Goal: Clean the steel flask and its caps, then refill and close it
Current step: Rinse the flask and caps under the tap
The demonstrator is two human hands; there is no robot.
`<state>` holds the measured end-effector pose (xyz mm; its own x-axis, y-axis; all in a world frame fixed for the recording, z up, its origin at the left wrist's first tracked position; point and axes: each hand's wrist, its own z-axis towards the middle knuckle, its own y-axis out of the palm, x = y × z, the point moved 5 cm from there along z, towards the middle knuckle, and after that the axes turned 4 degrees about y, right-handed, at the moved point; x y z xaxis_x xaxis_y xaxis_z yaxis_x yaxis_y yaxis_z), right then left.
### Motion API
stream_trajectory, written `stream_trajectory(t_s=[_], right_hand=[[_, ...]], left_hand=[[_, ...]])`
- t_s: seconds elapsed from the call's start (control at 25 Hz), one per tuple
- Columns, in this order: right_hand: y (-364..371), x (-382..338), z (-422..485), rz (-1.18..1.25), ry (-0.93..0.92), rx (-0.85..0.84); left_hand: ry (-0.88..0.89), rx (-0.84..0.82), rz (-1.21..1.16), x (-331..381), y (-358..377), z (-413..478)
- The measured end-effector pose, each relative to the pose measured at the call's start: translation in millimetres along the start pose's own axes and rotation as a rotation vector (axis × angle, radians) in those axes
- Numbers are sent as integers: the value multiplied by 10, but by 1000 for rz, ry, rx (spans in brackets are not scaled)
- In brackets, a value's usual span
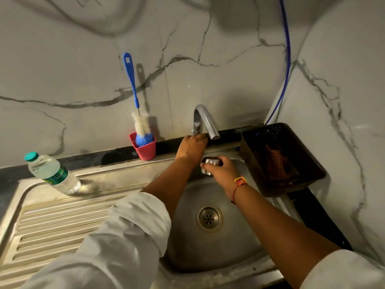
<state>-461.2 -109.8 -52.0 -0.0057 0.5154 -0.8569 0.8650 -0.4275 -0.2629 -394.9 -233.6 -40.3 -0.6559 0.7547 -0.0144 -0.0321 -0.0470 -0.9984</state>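
Across the near centre, a steel sink [229, 247] with a ribbed drainboard on its left. At the right, a dark basket [253, 167] just beside the basin. On the drainboard's far left corner stands a clear plastic bottle [52, 174] with a green cap. Against the far wall, a red cup [145, 151] holds a blue-handled bottle brush [131, 80]. Left hand [192, 148] lies on the base of the tap [205, 119]; whether it grips cannot be determined. Right hand [218, 174], over the basin's far side, has fingers curled round the steel cap [210, 162]
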Motion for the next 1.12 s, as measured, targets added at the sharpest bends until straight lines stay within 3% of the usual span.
stream_trajectory(t_s=[0.6, 0.72, 0.8, 0.88, 1.0, 1.12], right_hand=[[137, 57, 175, 138, 39, -103], [158, 148, 238, 160, 189, -84], [188, 233, 274, 257, 341, -70], [204, 279, 290, 428, 457, -91], [203, 267, 271, 598, 549, -173], [213, 214, 272, 646, 560, -236]], left_hand=[[-70, 193, -371, -233, 268, -193], [-273, 343, -683, -123, 302, -451], [-471, 253, -1145, 68, 395, -593], [-494, 143, -1486, 295, 444, -657], [-356, 105, -1528, 427, 403, -689], [-384, 140, -1567, 399, 457, -695]])
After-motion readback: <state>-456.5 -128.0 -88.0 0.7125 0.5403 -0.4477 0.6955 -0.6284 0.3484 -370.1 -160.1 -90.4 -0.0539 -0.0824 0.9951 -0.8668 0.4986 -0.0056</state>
